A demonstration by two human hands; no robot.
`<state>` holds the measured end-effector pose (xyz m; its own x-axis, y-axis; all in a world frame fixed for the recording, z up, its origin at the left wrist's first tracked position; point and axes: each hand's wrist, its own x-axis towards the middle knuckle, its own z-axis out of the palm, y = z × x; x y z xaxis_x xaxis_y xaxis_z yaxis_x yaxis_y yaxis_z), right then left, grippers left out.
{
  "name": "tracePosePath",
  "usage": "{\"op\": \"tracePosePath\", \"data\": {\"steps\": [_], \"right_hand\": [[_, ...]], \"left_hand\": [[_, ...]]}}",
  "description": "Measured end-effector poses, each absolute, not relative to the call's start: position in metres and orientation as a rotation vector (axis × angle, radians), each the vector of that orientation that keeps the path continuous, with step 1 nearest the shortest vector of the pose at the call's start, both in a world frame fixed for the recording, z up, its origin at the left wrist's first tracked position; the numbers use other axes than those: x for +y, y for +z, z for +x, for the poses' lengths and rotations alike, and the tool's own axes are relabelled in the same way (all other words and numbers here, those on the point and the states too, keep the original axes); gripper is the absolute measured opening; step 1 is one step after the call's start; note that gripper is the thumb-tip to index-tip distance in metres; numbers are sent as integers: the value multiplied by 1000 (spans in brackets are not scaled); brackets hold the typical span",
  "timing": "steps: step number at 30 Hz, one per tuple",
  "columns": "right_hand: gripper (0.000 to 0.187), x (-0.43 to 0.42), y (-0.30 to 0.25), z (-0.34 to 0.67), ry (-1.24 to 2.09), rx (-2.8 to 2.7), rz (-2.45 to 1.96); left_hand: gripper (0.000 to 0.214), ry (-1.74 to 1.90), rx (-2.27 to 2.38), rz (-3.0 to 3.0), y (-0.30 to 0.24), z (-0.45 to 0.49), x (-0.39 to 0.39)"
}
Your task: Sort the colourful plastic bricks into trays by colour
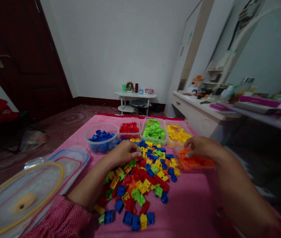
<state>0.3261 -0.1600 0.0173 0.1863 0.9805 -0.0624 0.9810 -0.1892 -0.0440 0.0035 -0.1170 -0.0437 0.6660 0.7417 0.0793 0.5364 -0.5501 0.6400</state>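
Yel. brick [143, 221], long axis fore-aft

Loose blocks [140, 186], plastic, in red, blue, yellow, green and orange: scattered in a broad heap on a pink cloth [187, 205], tipped at all angles (round blue pieces are mixed in). Five clear containers, open-topped, are ranged along the heap's far and right edges. Blue blocks [102, 136] are held in the round tub [101, 143], at far left; red blocks [129, 127] in the small box [129, 135] beside it; green blocks [154, 129] in the next box [153, 141]. Yellow blocks [178, 134] and orange blocks [190, 161] are kept in the two boxes at right, the orange set nearer.
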Motion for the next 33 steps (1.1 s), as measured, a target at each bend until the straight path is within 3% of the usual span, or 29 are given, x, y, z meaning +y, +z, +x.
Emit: {"op": "tracePosePath", "data": {"steps": [10,14,17,20,26,33], "right_hand": [[23,-168,29,341,-15,1848,2515],[19,-165,25,318,-6,2104,2446],[18,-173,23,280,-304,2514,2111],[19,-190,20,239,-714,2564,1729],[22,-204,1,208,-379,2638,1661],[14,-197,10,210,-308,2713,1711]], "left_hand": [[29,458,1001,2314,-44,4,-118],[29,457,997,2330,-43,4,-118],[29,464,1003,2353,-41,3,-119],[29,466,1040,2367,-39,2,-119],[29,453,1018,2371,-34,3,-123],[28,390,964,2370,-34,2,-123]]}}
